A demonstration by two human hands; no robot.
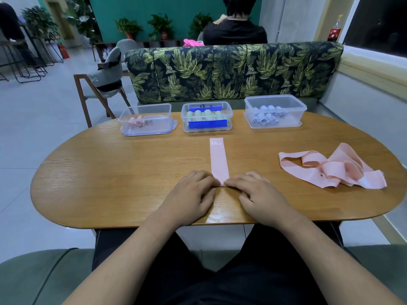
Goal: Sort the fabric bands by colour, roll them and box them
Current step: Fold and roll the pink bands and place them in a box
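Pinching the near end of the flat pink band [218, 160] lying lengthwise on the desk [105, 172] with curled fingertips of the left hand [191, 194] and right hand [257, 194], starting the roll and likely risking a skewed, loose coil from uneven pressure.

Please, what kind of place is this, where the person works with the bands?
Probably a café or lounge seating area, not a workshop: a leaf-print booth sofa stands behind the oval wooden table, and potted plants line the back.

Glossy wood-grain table [110, 172], matt pink cloth band [218, 159], seemingly clear plastic boxes [275, 111].
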